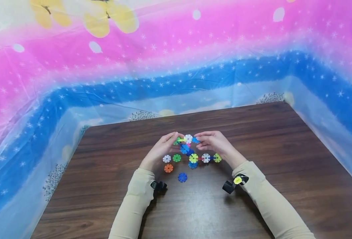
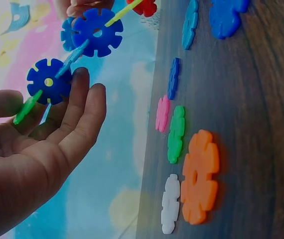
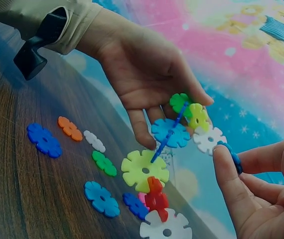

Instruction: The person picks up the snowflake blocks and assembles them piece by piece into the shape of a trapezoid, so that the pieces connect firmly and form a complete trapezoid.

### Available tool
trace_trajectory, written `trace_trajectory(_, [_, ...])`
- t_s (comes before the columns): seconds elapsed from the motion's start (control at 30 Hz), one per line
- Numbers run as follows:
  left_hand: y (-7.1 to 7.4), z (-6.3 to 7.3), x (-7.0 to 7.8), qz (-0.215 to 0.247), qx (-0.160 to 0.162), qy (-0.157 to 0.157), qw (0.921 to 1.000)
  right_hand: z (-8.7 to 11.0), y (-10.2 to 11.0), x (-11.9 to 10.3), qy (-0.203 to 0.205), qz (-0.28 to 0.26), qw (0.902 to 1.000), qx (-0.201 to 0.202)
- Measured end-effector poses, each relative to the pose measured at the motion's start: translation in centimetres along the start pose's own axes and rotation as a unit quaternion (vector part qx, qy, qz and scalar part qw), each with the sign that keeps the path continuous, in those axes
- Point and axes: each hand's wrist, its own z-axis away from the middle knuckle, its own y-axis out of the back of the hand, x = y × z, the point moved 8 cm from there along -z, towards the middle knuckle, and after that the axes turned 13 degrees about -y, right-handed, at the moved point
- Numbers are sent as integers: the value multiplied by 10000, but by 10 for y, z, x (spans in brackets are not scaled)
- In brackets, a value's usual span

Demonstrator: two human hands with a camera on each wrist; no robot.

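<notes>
Both hands hold up a chain of slotted plastic snowflake discs above the table. My left hand point(image 1: 159, 149) pinches the chain's green disc point(image 3: 179, 103) between thumb and fingers. Beside it come a yellow disc point(image 3: 199, 117) and a white disc point(image 1: 188, 138). Thumb and fingertips of my right hand point(image 1: 218, 143) pinch a blue disc point(image 3: 230, 157) at the white disc's edge. A branch hangs below, with a light blue disc point(image 3: 170, 133), a larger-looking yellow disc point(image 3: 145, 171), a red disc point(image 3: 156, 195) and another white disc point(image 1: 206, 158). Fingers partly hide the joints.
Loose discs lie on the brown wooden table point(image 1: 104, 186): orange point(image 1: 168, 168), white point(image 1: 166, 159), green point(image 1: 177, 158) and dark blue point(image 1: 182, 177), with several others nearby. A patterned cloth point(image 1: 164, 66) hangs behind the table. Black wrist cameras point(image 1: 229, 187) sit on both sleeves.
</notes>
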Motion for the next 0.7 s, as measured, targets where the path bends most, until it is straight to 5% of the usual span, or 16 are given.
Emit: trace_trajectory(0.7, [1,0,3,-26,6,0,10000,-5,1,3,62,-289,9993,233])
